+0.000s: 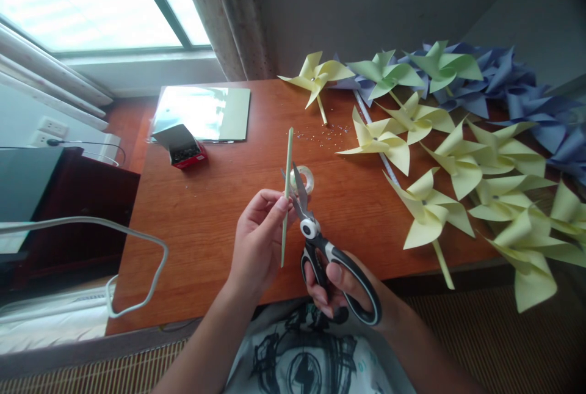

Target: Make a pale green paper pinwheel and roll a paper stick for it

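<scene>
Between the thumb and fingers of my left hand [262, 232] is a thin pale-green paper stick [289, 159], held almost upright above the table. My right hand [341, 287] grips black-and-white handled scissors [311, 229], its fingers through the handle loops. The scissor blades are parted and point up, crossing close to the stick; whether they touch it I cannot tell. Behind the blades, a roll of clear tape [307, 179] lies on the table, partly covered. Several yellow paper pinwheels [425, 207] lie to the right of my hands, some with sticks attached.
Green pinwheels [387, 74] and a heap of purple pinwheels [517, 79] fill the far right. At the back left of the wooden table [206, 198] are a pack of paper sheets [235, 116] and an open small red box [187, 153]. A white cable [162, 259] loops over the left edge.
</scene>
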Tool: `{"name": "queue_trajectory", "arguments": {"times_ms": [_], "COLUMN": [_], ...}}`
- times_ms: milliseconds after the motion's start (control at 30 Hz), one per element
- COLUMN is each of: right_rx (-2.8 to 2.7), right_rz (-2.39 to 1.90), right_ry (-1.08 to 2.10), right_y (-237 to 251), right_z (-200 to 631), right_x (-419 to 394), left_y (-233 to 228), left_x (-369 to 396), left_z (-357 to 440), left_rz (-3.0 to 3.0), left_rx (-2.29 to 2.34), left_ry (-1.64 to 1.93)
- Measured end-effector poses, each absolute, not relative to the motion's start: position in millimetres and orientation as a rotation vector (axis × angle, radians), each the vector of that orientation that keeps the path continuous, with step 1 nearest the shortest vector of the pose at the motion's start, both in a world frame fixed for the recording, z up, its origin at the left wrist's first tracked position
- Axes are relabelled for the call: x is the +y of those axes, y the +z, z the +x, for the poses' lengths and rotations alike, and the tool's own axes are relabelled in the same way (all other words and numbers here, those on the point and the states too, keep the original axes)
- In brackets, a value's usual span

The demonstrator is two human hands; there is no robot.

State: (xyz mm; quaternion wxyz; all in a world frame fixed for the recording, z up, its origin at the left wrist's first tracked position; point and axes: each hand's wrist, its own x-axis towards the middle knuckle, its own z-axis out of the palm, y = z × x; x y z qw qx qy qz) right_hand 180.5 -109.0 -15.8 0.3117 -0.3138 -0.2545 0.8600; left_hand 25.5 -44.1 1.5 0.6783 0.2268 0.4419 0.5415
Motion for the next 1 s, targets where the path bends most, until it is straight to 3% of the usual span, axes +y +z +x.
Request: {"name": "queue_trajectory", "arguments": {"times_ms": [567,1000], "right_rx": [-0.644,-0.618], "right_rz": [-0.614,-0.736], "right_ry": [2.23,2.211], "right_y": [-35.5,-19.7], "right_z": [166.5,160.1], "right_x": [-117.1,-109.4], "left_y": [42.6,29.8], "left_x": [-23.3,-33.6], "left_z": [11.0,17.7], "left_rz": [1.157,0.928], "left_rx": [1.078,1.099], "left_ry": [1.054,1.083]}}
